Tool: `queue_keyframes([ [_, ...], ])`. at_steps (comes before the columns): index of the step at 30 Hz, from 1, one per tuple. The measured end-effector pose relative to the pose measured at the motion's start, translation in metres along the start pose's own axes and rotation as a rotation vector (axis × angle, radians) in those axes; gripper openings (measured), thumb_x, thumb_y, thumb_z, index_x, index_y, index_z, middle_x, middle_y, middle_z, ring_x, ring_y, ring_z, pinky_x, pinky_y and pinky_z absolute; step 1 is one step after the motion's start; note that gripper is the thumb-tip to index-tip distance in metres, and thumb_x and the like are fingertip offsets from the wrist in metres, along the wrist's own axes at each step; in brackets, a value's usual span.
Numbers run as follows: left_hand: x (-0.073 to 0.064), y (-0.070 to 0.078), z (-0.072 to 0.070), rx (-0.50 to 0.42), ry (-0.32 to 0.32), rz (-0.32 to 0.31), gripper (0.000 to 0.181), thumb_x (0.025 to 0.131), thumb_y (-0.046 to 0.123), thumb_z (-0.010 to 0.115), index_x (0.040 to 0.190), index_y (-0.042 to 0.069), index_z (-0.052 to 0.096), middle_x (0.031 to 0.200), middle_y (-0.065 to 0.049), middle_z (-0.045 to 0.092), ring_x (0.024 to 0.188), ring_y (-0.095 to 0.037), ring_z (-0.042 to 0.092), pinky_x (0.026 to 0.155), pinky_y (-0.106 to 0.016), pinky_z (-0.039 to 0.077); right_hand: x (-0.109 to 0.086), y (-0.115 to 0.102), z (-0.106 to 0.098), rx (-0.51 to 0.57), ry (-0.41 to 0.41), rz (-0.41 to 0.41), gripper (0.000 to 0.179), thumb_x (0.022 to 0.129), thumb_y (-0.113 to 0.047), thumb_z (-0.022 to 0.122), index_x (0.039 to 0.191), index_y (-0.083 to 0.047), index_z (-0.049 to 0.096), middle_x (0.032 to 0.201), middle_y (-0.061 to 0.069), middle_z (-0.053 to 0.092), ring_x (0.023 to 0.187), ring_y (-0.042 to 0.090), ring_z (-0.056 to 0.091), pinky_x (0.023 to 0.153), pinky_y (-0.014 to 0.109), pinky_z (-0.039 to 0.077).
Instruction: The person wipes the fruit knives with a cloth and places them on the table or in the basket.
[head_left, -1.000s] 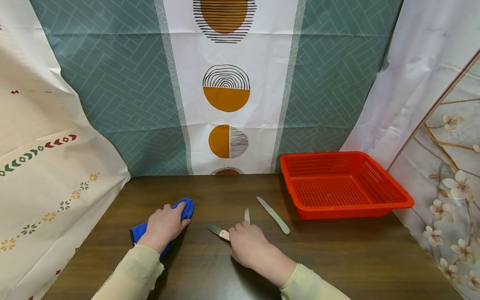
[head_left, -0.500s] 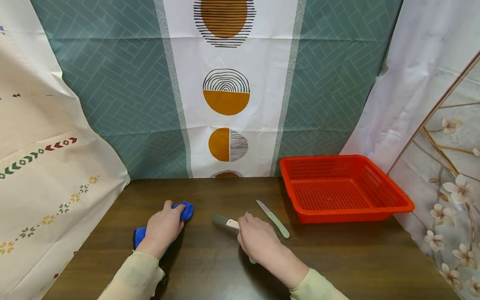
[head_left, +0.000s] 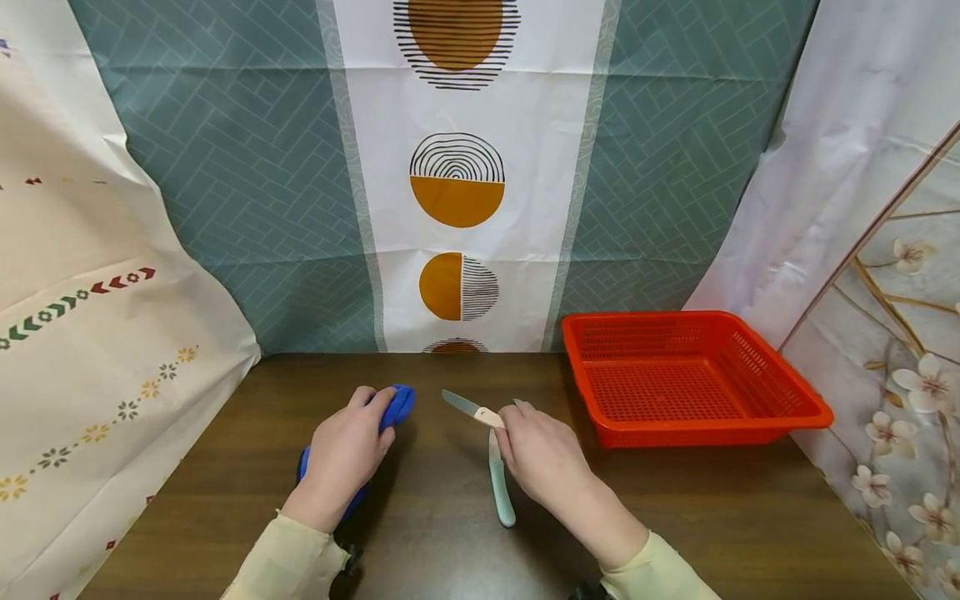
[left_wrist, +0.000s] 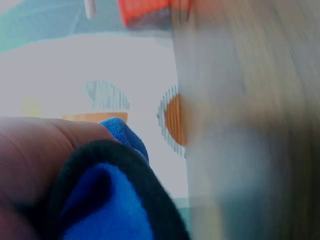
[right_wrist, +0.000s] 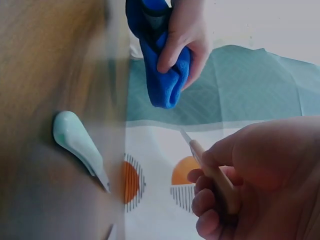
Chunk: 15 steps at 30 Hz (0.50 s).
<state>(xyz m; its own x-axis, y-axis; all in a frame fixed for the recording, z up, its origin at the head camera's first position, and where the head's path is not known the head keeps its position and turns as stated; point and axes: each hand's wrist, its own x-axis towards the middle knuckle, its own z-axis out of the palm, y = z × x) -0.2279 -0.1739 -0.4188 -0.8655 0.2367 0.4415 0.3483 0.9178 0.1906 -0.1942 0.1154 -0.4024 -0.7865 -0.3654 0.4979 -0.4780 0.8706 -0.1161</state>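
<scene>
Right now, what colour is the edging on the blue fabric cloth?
Near-black: the edging on the blue cloth shows best in the left wrist view.

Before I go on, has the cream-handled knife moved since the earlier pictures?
Yes. Against the red basket in the head view, the cream-handled knife, held in the right hand, has moved forward and rightward, nearer that basket.
</scene>
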Motion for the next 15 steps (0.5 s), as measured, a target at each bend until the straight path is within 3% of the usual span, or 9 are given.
queue_keyframes([
  [7,-0.002,0.019,-0.016,0.002,0.068,0.035,0.05,0.093,0.015,0.086,0.14,0.012,0.07,0.127,-0.017,0.067,0.072,-0.03,0.071,0.059,-0.048,0.062,0.0,0.002,-0.007,0.022,0.029,-0.008,0.016,0.096,-0.014,0.085,0.1,-0.008,0.071,0.075,-0.001,0.054,0.058,0.014,0.046,0.047,0.028,0.042],
  [15,-0.004,0.046,-0.032,-0.007,0.181,0.141,0.045,0.088,0.017,0.091,0.129,0.007,0.076,0.136,-0.015,0.064,0.08,-0.031,0.077,0.063,-0.048,0.065,-0.001,0.0,-0.016,0.009,0.052,-0.005,0.018,0.095,-0.016,0.086,0.094,-0.011,0.068,0.07,-0.004,0.052,0.052,0.013,0.044,0.044,0.028,0.039],
])
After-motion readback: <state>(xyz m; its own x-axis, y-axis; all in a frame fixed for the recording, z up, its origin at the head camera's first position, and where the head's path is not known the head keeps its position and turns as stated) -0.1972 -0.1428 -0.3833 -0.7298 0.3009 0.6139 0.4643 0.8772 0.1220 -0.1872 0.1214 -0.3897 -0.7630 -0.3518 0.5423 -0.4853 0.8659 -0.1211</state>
